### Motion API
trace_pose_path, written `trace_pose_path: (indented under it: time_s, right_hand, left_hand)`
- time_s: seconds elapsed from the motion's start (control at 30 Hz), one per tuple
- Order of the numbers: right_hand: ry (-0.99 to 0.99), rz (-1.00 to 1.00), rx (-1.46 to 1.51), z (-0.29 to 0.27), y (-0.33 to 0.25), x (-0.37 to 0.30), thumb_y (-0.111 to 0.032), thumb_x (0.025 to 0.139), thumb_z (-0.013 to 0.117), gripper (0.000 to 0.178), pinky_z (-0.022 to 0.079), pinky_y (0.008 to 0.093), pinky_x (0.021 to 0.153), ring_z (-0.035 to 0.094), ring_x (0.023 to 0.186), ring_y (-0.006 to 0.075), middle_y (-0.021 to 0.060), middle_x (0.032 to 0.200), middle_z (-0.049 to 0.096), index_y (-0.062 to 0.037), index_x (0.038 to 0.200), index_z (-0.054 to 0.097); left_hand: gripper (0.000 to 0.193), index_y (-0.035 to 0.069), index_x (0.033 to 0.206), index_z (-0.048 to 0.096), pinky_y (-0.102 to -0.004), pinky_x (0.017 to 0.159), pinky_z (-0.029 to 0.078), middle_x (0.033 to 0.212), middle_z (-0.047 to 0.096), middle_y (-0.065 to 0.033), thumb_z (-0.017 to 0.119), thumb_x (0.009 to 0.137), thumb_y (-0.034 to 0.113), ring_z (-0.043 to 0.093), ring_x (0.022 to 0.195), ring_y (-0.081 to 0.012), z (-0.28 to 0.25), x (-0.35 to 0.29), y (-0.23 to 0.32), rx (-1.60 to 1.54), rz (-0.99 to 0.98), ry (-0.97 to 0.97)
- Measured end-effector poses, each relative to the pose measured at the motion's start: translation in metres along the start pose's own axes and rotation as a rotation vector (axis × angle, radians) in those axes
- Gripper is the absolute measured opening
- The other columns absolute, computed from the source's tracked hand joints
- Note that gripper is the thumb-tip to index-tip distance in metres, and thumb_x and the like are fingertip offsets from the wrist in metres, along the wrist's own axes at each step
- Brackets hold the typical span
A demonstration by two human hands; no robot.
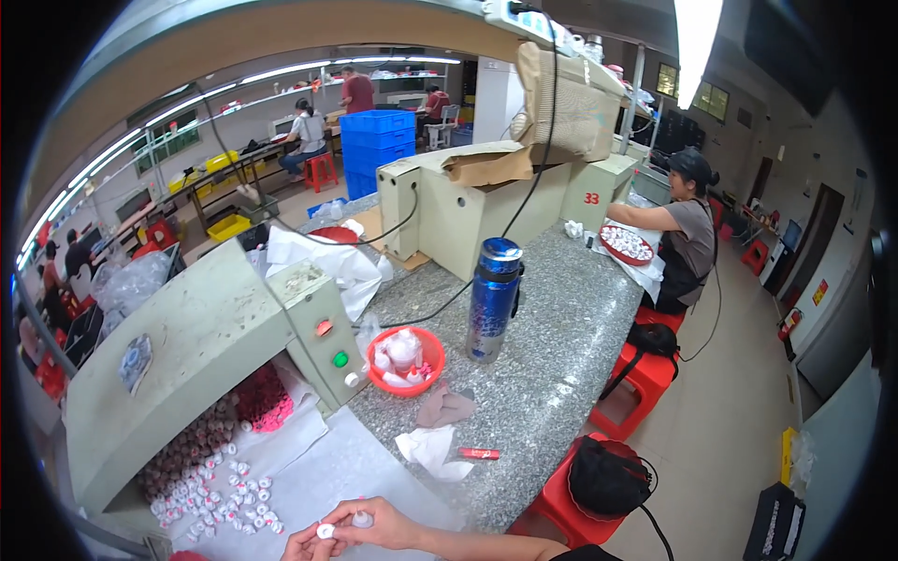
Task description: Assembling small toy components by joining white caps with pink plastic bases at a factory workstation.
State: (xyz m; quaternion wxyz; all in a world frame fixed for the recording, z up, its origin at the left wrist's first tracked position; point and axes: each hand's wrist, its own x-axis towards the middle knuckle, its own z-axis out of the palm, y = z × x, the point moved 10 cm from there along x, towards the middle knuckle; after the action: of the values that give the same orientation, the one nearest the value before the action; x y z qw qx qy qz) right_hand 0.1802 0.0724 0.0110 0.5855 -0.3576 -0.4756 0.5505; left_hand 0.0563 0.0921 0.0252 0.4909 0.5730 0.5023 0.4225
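Note:
At the lower edge, my left hand (301, 545) is closed around a small round white piece (325, 531) with a dark spot in its middle. Right beside it, my right hand (393, 526) pinches a small whitish translucent bottle (362, 519) between thumb and fingers. Both hands are over a pale sheet (374, 458) on the bench. To their left lie many small white pieces with pink marks (220, 496), heaped back under a curved grey-green machine hood (178, 346). Bright pink bits (267, 407) lie deeper under the hood.
A red bowl (436, 358) of white bottles, a blue tumbler (494, 299), a grey cloth (447, 409), a white tissue (432, 452) and a red tube (478, 453) stand or lie on the speckled bench. A co-worker (687, 234) sits at the far right by a red tray (608, 245). Red stools (641, 383) line the right.

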Motion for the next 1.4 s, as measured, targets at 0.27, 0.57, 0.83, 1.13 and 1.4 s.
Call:
trace_pose_path:
  time_s: [0.27, 0.57, 0.83, 1.13, 1.4]
  right_hand:
    - [0.119, 0.112, -0.077, -0.004, 0.031, -0.002, -0.007, 0.08, 0.061, 0.017, 0.048, 0.0214, 0.058, 0.058, 0.067, 0.0093, 0.0072, 0.084, 0.061, 0.0013, 0.095, 0.061]
    - [-0.06, 0.321, -0.195, 0.057, 0.089, 0.019, -0.006, 0.075, 0.066, 0.014, 0.046, 0.0204, 0.057, 0.057, 0.067, 0.0081, 0.0045, 0.077, 0.062, 0.0013, 0.086, 0.062]
    - [0.06, 0.183, -0.395, 0.042, 0.068, 0.023, -0.005, 0.072, 0.068, 0.023, 0.046, 0.0236, 0.063, 0.056, 0.071, 0.0098, 0.0059, 0.078, 0.061, -0.0001, 0.091, 0.056]
    - [0.009, 0.139, -0.454, 0.027, 0.067, -0.005, 0.006, 0.073, 0.057, 0.036, 0.044, 0.0251, 0.07, 0.054, 0.078, 0.0127, 0.0073, 0.083, 0.052, -0.0035, 0.104, 0.04]
    - [0.247, 0.138, -0.055, 0.006, 0.024, -0.003, 0.007, 0.075, 0.056, 0.031, 0.045, 0.0248, 0.067, 0.054, 0.076, 0.0143, 0.0117, 0.091, 0.055, -0.0011, 0.101, 0.043]
  left_hand:
    - [0.018, -0.006, 0.096, 0.055, -0.0238, 0.06, 0.051, 0.083, 0.063, -0.0139, 0.057, 0.078, -0.003, 0.062, 0.07, -0.0166, 0.0, 0.001, -0.04, -0.327, -0.079, -0.075]
    - [0.019, -0.004, 0.099, 0.056, -0.0228, 0.061, 0.051, 0.084, 0.063, -0.0113, 0.058, 0.08, -0.001, 0.063, 0.071, -0.0152, -0.068, -0.021, -0.085, -0.473, -0.143, 0.034]
    - [0.033, 0.007, 0.099, 0.06, -0.0301, 0.056, 0.048, 0.084, 0.057, -0.0108, 0.069, 0.067, 0.008, 0.059, 0.06, -0.0211, -0.227, -0.015, -0.025, 0.859, 0.172, 0.773]
    - [0.02, 0.006, 0.086, 0.058, -0.0372, 0.059, 0.047, 0.086, 0.055, -0.0126, 0.067, 0.068, 0.011, 0.057, 0.069, -0.0293, -0.09, 0.05, -0.073, 0.803, 0.354, 0.35]
    - [0.03, 0.006, 0.109, 0.058, -0.0249, 0.064, 0.048, 0.09, 0.06, -0.0036, 0.06, 0.079, 0.004, 0.059, 0.075, -0.0119, -0.032, 0.013, -0.086, -0.708, -0.294, -0.148]
